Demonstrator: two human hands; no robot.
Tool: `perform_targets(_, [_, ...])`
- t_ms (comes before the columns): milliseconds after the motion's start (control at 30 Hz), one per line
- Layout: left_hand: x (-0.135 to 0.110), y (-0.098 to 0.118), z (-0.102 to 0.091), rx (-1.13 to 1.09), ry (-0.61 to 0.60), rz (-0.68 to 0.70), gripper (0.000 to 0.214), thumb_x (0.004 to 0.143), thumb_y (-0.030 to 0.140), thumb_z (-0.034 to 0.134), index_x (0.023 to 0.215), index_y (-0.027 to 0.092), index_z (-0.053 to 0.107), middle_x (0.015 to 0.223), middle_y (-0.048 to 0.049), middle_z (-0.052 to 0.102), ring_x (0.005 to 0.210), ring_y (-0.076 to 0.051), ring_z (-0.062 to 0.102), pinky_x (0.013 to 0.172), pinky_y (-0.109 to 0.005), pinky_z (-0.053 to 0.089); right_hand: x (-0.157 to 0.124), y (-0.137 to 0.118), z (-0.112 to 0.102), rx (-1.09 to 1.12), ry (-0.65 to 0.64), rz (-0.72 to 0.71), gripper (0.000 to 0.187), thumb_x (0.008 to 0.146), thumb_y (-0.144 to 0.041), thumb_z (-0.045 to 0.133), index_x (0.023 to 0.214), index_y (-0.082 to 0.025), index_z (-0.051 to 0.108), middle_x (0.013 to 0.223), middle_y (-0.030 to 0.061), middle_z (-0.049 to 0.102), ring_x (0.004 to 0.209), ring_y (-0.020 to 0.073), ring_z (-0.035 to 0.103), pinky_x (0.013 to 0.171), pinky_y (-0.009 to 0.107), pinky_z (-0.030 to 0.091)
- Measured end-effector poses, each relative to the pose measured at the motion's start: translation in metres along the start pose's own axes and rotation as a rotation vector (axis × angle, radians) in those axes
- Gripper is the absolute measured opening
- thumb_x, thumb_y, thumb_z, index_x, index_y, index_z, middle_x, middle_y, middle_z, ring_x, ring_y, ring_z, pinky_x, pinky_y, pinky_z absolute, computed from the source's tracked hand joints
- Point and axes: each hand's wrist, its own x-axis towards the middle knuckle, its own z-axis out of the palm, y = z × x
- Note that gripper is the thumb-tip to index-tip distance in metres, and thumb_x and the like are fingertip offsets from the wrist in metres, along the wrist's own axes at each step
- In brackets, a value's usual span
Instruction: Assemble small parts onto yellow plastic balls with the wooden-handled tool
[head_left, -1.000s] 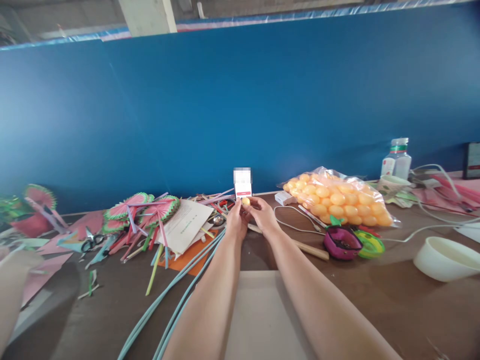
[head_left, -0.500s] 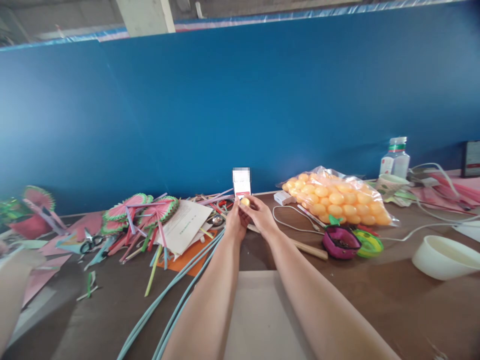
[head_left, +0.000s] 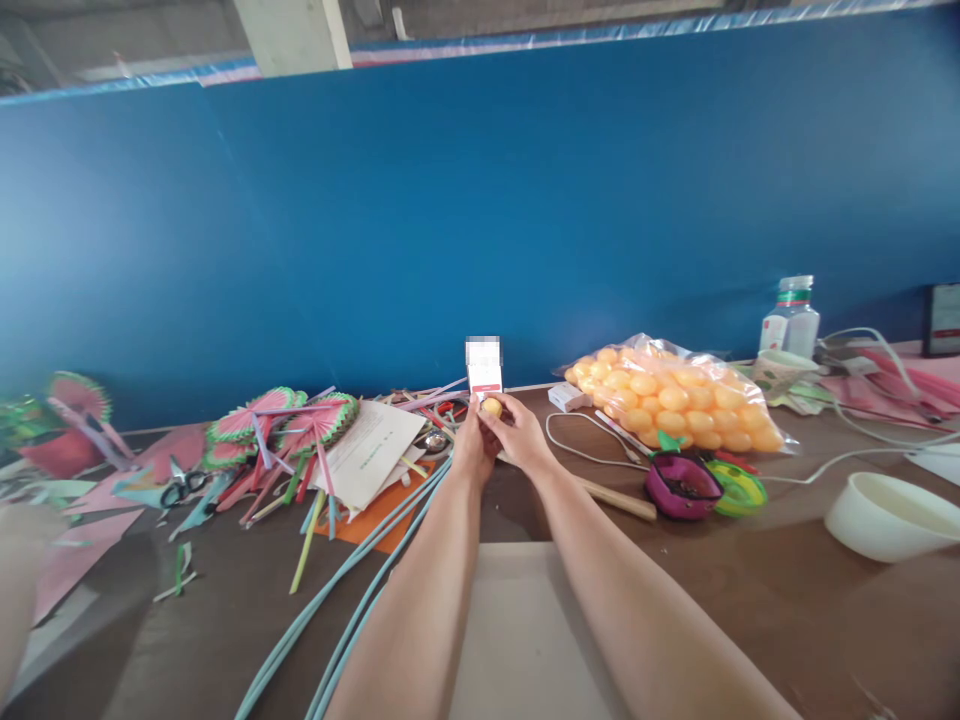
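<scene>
Both my arms reach out over the brown table point(head_left: 750, 600). My left hand point(head_left: 471, 445) and my right hand point(head_left: 520, 432) meet at the far middle, fingers closed together around a small orange ball point(head_left: 492, 407). Just behind the ball a small white card with a red strip point(head_left: 484, 372) stands against the blue wall. A clear bag of several orange balls point(head_left: 675, 395) lies to the right of my hands.
Folded paper fans point(head_left: 281, 415), coloured straws, scissors point(head_left: 180, 487) and a paper sheet point(head_left: 371, 450) lie at left. Long blue tubes point(head_left: 352, 590) run toward me. A wooden stick point(head_left: 611, 497), purple container point(head_left: 682, 485), green disc point(head_left: 739, 488), white bowl point(head_left: 885, 515), bottle point(head_left: 791, 320) and cables sit right.
My hands barely moved; the ball stays pinched between them at the same place. The view shifted slightly.
</scene>
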Motion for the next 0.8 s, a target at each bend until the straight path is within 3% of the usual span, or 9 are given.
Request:
perform_targets(300, [-0.003,-0.001,0.003,-0.006,-0.034,-0.013,0.043,0.084,0.052,0.060,0.101,0.014,0.068,0.092,-0.0115,0.070,0.088,-0.023,0.069,0.078,-0.029,0.055,-0.006,-0.012,0.000,-0.026,0.020,0.025,0.043,0.080,-0.047,0.062,0.115,-0.024,0.063,0.119,0.0051,0.067,0.113,0.0218,0.060,0.098,0.035,0.046])
perform_targets(800, [-0.006,-0.002,0.006,-0.035,-0.040,-0.029,0.038,0.085,0.046,0.061,0.104,0.014,0.066,0.094,-0.0102,0.071,0.091,-0.021,0.068,0.082,-0.029,0.055,-0.005,-0.011,0.002,-0.119,0.038,0.038,0.042,0.082,-0.051,0.057,0.111,-0.020,0.061,0.112,0.0077,0.068,0.104,0.0219,0.062,0.091,0.035,0.047])
